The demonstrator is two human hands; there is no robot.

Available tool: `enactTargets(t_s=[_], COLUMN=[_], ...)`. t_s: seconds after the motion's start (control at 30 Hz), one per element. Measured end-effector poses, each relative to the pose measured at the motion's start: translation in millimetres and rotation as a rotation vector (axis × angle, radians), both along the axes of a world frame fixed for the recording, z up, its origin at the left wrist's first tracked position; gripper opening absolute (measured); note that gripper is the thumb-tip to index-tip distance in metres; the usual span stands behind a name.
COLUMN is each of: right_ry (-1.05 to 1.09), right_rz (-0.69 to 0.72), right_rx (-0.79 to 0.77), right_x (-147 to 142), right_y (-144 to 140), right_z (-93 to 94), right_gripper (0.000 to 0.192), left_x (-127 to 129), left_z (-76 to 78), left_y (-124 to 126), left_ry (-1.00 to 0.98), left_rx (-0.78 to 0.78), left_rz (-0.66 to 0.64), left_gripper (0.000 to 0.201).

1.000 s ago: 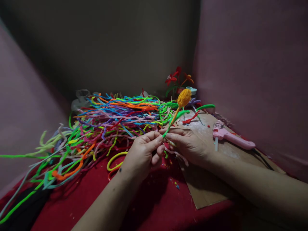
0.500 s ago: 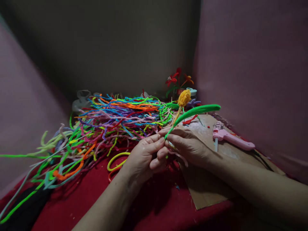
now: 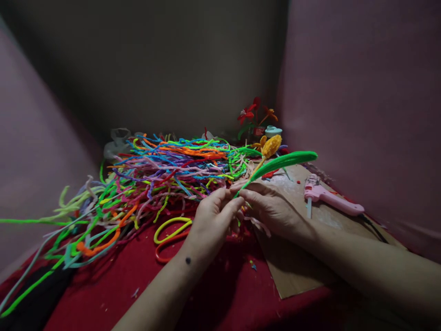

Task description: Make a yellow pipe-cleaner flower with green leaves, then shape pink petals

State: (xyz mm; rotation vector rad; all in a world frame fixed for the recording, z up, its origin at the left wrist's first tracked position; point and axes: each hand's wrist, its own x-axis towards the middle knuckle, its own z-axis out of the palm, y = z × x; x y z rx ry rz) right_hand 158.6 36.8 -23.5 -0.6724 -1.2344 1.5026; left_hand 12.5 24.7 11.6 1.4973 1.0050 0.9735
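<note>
Both hands (image 3: 212, 220) (image 3: 274, 209) close together, half-curled, wrists (image 3: 189, 257) apart

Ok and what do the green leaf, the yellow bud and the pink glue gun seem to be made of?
Green leaf: probably fuzzy chenille stems, matte and velvety, with lengthwise ridges showing.
Yellow bud: likely the same sort of fiber, its surface rough and nubbly, though yarn is possible.
Pink glue gun: looks like molded plastic, smooth, with a faint sheen in the dim light.
</note>
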Motion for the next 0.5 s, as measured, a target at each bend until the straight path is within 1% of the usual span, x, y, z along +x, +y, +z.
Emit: enactTargets(t_s=[0.13, 0.23, 0.33, 0.4, 0.43, 0.5], right_ry=[-0.031, -0.024, -0.036, -0.063, -0.084, -0.146], right_rz=[-0.046, -0.038, -0.04, -0.042, -0.042, -0.041], right_rx=[-0.027, -0.045, -0.062, -0.056, -0.042, 0.024], right_x=[-1, -3, -5, -5, -4, -2], right_y=[1, 0, -2, -2, -3, -3], right_z=[-1.0, 1.5, 4.5, 5.4, 5.7, 6.5], right_gripper=[0.026, 0.027, 0.026, 0.025, 0.025, 0.025], left_x=[1, -2, -5, -6, -7, -8], left_z=[-10.4, -14.4, -17.5, -20.5, -22.0, -23.6], left_y=[0, 0, 0, 0, 0, 1], left_ry=[0.265, 0.432, 0.577, 0.656, 0.678, 0.664], left_rx=[0.321, 0.511, 0.733, 0.857, 0.893, 0.904], left_rz=[0.18, 0.267, 0.286, 0.265, 0.249, 0.226], left_gripper=[0.011, 0.009, 0.008, 0.014, 0.017, 0.02])
